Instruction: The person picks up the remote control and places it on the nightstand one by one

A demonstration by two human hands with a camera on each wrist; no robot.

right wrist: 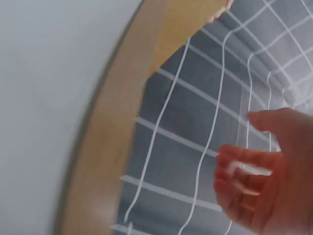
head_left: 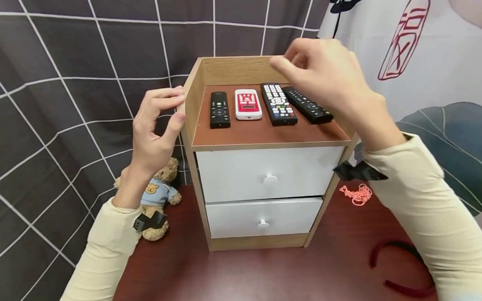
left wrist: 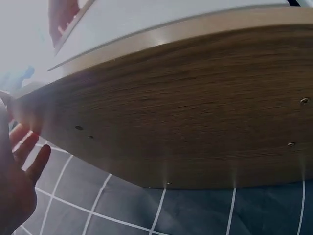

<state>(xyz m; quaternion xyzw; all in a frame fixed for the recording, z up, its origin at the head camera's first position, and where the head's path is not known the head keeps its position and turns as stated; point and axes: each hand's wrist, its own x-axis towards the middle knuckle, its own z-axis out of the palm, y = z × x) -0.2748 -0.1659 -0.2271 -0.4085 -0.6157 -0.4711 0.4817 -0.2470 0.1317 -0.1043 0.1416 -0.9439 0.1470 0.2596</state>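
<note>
A small wooden cabinet (head_left: 260,241) with two white drawers (head_left: 230,173) stands in the middle of the head view. On its brown top lie a slim black remote control (head_left: 219,110), a white remote with a red face (head_left: 248,104), a black remote with white buttons (head_left: 278,102) and another black remote (head_left: 308,104). My left hand (head_left: 154,127) touches the edge of the left side panel (head_left: 194,96), fingers bent loosely and thumb apart. Raised over the right side, my right hand (head_left: 322,70) has loosely curled fingers and holds nothing. It partly hides the right panel.
Left of the cabinet sits a teddy bear (head_left: 156,193) in a blue shirt. A pink cord bundle (head_left: 357,194) and a dark red curved band (head_left: 409,290) lie to the right on the reddish surface (head_left: 261,278). Behind hangs a dark checked cloth (head_left: 134,48).
</note>
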